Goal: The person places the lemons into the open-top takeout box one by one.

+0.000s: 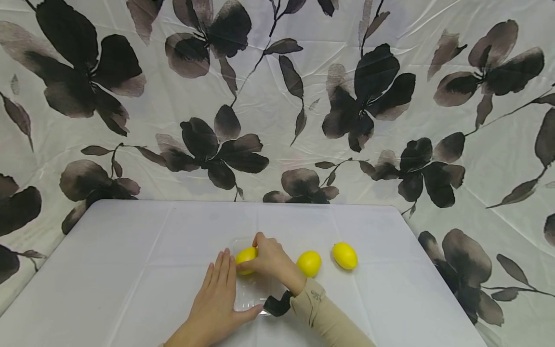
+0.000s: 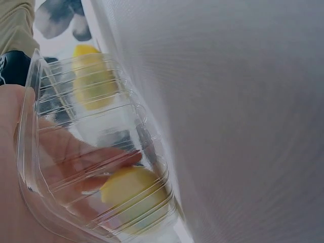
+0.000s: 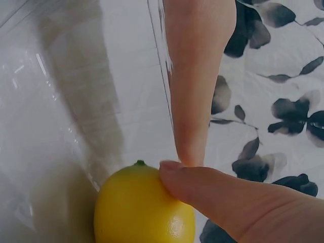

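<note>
A clear plastic box (image 1: 251, 291) with ribbed walls lies on the white table. Inside its far left part is a yellow lemon (image 1: 246, 254), pinched between the thumb and fingers of my right hand (image 1: 275, 262). Seen closely in the right wrist view, the lemon (image 3: 139, 212) shows a small green stem nub, and the thumb presses its side. Along the box's left side rests my left hand (image 1: 217, 301), fingers straight and together, thumb spread along the near edge. Through the clear wall in the left wrist view, the lemon (image 2: 134, 197) sits low in the box.
Two more lemons lie on the white table (image 1: 130, 289) to the right of the box: one lemon (image 1: 309, 263) close by the right forearm, another lemon (image 1: 345, 255) farther right. A black strap (image 1: 277, 304) circles the right wrist. Behind the table hangs a floral cloth (image 1: 295, 106).
</note>
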The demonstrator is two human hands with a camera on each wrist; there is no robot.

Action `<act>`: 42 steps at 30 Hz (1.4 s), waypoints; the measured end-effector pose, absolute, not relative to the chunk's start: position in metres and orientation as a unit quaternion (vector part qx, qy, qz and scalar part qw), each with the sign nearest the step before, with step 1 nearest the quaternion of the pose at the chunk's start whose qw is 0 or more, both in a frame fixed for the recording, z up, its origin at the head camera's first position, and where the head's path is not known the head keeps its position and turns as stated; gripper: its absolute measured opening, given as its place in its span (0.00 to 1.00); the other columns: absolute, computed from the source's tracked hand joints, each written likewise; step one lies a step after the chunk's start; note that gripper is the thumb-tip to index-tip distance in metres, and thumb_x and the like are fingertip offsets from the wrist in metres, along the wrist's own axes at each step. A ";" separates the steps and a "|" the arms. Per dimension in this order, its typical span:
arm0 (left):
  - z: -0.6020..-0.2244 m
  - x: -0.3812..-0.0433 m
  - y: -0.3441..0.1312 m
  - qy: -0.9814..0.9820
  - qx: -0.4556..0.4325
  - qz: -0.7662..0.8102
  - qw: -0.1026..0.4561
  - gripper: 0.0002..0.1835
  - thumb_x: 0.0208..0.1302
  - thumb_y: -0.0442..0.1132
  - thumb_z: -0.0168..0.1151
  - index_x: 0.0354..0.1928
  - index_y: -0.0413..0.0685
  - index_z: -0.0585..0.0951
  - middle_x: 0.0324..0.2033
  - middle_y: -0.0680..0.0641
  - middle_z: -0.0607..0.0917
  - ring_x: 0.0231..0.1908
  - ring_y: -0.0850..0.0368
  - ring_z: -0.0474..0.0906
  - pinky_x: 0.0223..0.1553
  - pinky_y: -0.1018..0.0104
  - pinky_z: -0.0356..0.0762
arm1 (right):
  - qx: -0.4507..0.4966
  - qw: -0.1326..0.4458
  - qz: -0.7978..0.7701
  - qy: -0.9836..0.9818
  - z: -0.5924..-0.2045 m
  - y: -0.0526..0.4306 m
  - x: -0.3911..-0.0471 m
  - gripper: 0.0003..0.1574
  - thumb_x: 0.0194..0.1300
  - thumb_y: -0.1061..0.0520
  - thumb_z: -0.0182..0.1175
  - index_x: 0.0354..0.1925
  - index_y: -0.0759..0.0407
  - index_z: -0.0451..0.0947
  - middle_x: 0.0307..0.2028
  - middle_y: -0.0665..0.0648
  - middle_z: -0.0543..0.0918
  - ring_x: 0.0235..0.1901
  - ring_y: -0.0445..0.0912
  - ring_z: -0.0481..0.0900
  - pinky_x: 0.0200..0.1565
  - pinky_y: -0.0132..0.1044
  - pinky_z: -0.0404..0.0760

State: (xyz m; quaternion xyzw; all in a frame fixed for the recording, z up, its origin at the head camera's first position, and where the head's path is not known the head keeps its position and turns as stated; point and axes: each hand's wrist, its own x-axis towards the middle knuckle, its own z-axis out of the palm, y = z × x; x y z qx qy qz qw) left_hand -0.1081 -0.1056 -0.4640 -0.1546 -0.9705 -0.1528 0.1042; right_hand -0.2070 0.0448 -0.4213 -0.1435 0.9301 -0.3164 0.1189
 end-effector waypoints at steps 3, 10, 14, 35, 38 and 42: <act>-0.465 -0.109 -0.105 -0.971 -0.155 -0.151 0.105 0.67 0.52 0.82 0.50 0.72 0.25 0.58 0.74 0.29 0.51 0.75 0.38 0.45 0.72 0.41 0.48 | -0.148 0.120 -0.309 0.932 -0.420 0.045 -0.207 0.37 0.46 0.45 0.79 0.47 0.61 0.74 0.35 0.55 0.82 0.32 0.46 0.76 0.37 0.38 0.81; -0.464 -0.109 -0.105 -0.971 -0.154 -0.151 0.105 0.68 0.52 0.83 0.49 0.72 0.25 0.57 0.74 0.29 0.51 0.75 0.37 0.45 0.72 0.42 0.49 | -0.154 0.117 -0.300 0.934 -0.418 0.046 -0.207 0.39 0.44 0.51 0.81 0.52 0.62 0.76 0.43 0.59 0.84 0.38 0.48 0.78 0.45 0.43 0.82; -0.464 -0.108 -0.105 -0.971 -0.155 -0.154 0.099 0.68 0.52 0.83 0.48 0.72 0.24 0.57 0.74 0.29 0.51 0.75 0.37 0.45 0.72 0.41 0.48 | -0.147 0.113 -0.306 0.934 -0.418 0.046 -0.208 0.41 0.43 0.50 0.82 0.51 0.63 0.74 0.42 0.60 0.83 0.37 0.48 0.78 0.44 0.44 0.82; -0.467 -0.108 -0.105 -0.969 -0.152 -0.166 0.107 0.66 0.51 0.82 0.51 0.72 0.28 0.58 0.75 0.30 0.50 0.75 0.37 0.46 0.72 0.41 0.49 | -0.125 0.127 -0.318 0.931 -0.413 0.051 -0.207 0.38 0.47 0.46 0.79 0.52 0.62 0.78 0.50 0.63 0.81 0.45 0.52 0.76 0.48 0.47 0.81; -0.467 -0.109 -0.105 -0.969 -0.151 -0.164 0.106 0.67 0.51 0.83 0.51 0.72 0.27 0.57 0.75 0.30 0.50 0.75 0.38 0.46 0.72 0.41 0.49 | -0.125 0.126 -0.316 0.932 -0.412 0.051 -0.207 0.38 0.47 0.46 0.79 0.52 0.63 0.78 0.50 0.63 0.81 0.45 0.52 0.76 0.48 0.47 0.81; -0.466 -0.109 -0.105 -0.971 -0.148 -0.164 0.095 0.68 0.51 0.84 0.49 0.73 0.26 0.56 0.75 0.31 0.49 0.75 0.38 0.45 0.72 0.41 0.48 | -0.124 0.125 -0.309 0.935 -0.411 0.050 -0.207 0.38 0.46 0.47 0.79 0.52 0.62 0.79 0.49 0.62 0.82 0.45 0.52 0.76 0.48 0.47 0.81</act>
